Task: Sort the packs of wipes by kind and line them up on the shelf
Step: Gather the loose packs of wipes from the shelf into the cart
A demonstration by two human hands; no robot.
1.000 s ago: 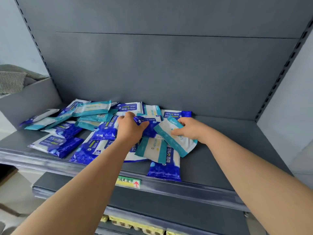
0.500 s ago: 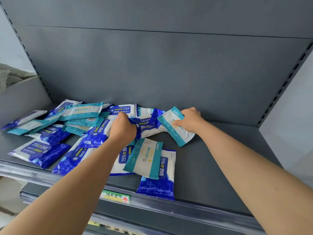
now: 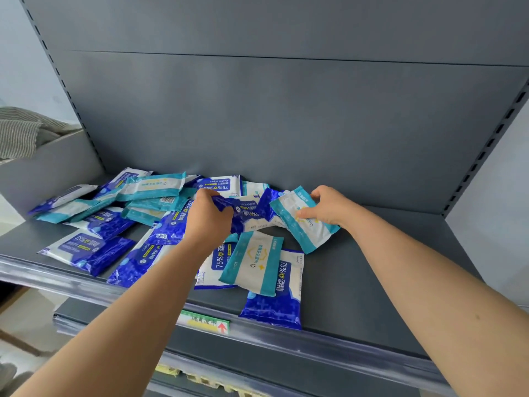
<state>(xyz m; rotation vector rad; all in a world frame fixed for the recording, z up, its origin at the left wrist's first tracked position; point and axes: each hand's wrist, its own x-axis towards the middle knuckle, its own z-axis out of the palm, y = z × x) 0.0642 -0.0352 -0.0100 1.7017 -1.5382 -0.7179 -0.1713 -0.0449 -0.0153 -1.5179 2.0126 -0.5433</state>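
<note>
I see left hand [image 3: 209, 222] curled round dark blue pack [image 3: 247, 214] mid-shelf [image 3: 372, 282], toward shelf's back wall; pack's long axis runs across shelf, print upside down to me. Right hand [image 3: 329, 209] pinches teal pack [image 3: 305, 224], thumb on top, also near shelf's back; long axis slants back-left to front-right. Cannot tell if its lower end touches shelf. Other packs [image 3: 86, 250] heaped over shelf's left half

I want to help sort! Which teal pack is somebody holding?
The rightmost teal pack: the right grip pinches it. The rest lie unheld.
</note>
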